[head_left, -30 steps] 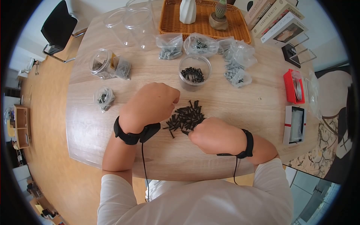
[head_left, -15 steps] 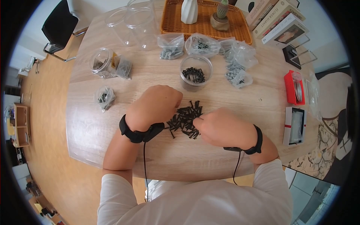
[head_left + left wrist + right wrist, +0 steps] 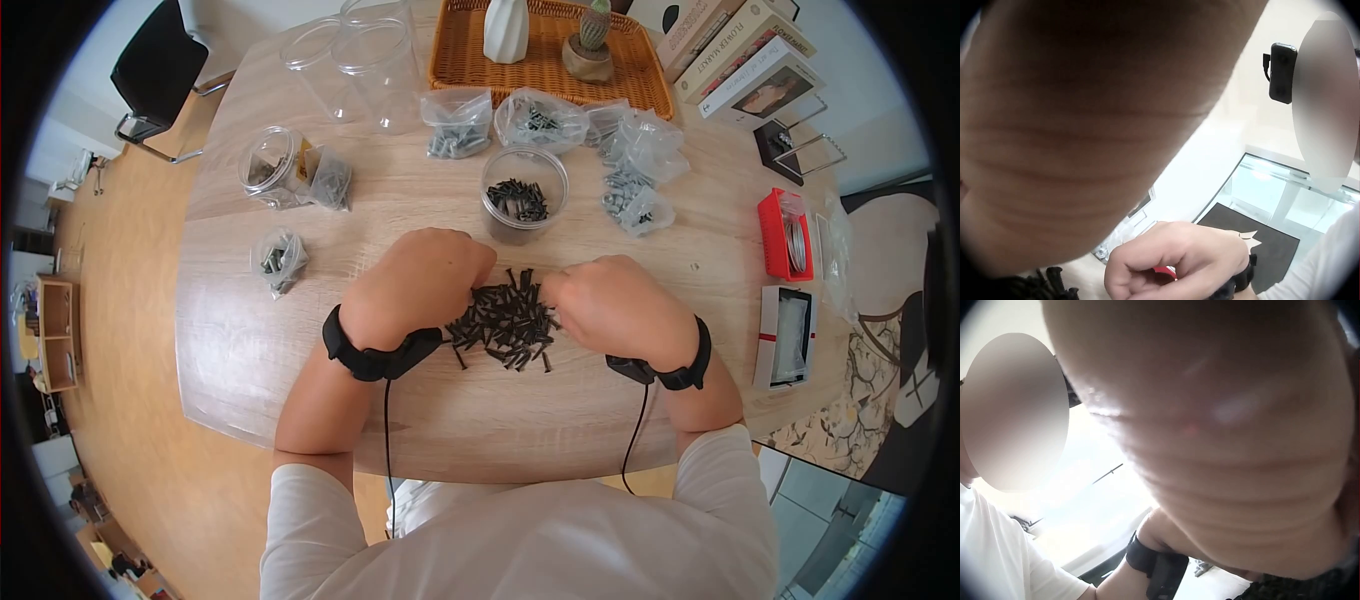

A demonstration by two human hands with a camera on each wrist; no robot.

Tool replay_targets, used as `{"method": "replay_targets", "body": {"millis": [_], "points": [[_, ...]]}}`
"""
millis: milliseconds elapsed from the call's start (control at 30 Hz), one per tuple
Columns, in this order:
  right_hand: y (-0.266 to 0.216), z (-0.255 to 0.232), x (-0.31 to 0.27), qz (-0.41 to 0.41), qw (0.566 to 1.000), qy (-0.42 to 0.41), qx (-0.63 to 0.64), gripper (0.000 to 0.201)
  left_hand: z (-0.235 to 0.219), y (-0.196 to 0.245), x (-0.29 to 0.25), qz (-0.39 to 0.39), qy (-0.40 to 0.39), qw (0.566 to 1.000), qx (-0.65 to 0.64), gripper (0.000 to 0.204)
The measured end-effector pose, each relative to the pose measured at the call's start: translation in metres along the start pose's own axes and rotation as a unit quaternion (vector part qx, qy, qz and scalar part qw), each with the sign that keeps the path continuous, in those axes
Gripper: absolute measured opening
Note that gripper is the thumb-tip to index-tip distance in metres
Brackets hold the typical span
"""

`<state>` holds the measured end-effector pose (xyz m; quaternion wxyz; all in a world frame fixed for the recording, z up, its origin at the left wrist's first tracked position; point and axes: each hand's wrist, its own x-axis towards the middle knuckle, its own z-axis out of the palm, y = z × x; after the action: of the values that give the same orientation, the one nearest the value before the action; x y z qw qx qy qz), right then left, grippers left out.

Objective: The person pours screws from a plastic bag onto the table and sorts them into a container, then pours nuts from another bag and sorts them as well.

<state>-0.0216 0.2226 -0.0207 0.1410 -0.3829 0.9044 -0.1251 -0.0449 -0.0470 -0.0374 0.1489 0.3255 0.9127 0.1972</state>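
Observation:
A loose pile of black screws (image 3: 505, 322) lies on the wooden table (image 3: 420, 430) between both hands. At the pile's left edge is my left hand (image 3: 420, 285), back upward, with its fingertips hidden beneath it. My right hand (image 3: 625, 305) sits by the pile's upper right edge, thumb side toward the screws. In the left wrist view the right hand (image 3: 1179, 259) has bent fingers, their tips out of sight. Whether either hand pinches a screw I cannot tell. Just behind the pile stands a clear round jar (image 3: 548, 215) with more black screws inside.
Bags of hardware (image 3: 458, 125) line the back, before a wicker tray (image 3: 445, 75). Clear empty jars (image 3: 375, 80) stand back left. Left are a tipped jar (image 3: 268, 175) and a small bag (image 3: 280, 262); right, a red basket (image 3: 772, 235) and a white box (image 3: 768, 350).
My right hand has moved up and rightward from the pile's lower right to its upper right edge. The left hand has shifted slightly right. Screws at the pile's lower right are now uncovered.

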Motion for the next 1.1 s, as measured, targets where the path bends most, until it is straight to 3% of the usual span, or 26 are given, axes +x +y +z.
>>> {"method": "replay_targets", "body": {"millis": [333, 433, 500, 800, 1033, 1100], "points": [[0.001, 0.008, 0.006, 0.002, 0.999, -0.051, -0.017, 0.009, 0.000, 0.000, -0.002, 0.007, 0.008, 1.000, 0.010, 0.006], [0.002, 0.002, 0.005, 0.018, 1.000, -0.001, 0.012, 0.010, -0.001, 0.001, -0.002, 0.005, 0.006, 1.000, 0.013, 0.006], [-0.002, -0.004, 0.005, 0.006, 0.996, 0.083, 0.019, 0.012, -0.001, 0.001, -0.002, 0.003, 0.003, 1.000, 0.014, 0.006], [-0.002, 0.008, 0.008, -0.057, 0.994, 0.077, 0.061, 0.012, 0.001, -0.002, -0.004, 0.016, 0.013, 0.999, 0.024, 0.005], [-0.008, -0.011, 0.004, -0.025, 0.995, 0.053, 0.079, 0.012, 0.002, -0.003, -0.005, 0.013, 0.019, 0.999, 0.043, 0.003], [-0.011, -0.028, 0.004, -0.018, 0.988, 0.109, 0.104, 0.010, 0.004, -0.004, -0.005, 0.016, 0.029, 0.998, 0.047, 0.004]]}}
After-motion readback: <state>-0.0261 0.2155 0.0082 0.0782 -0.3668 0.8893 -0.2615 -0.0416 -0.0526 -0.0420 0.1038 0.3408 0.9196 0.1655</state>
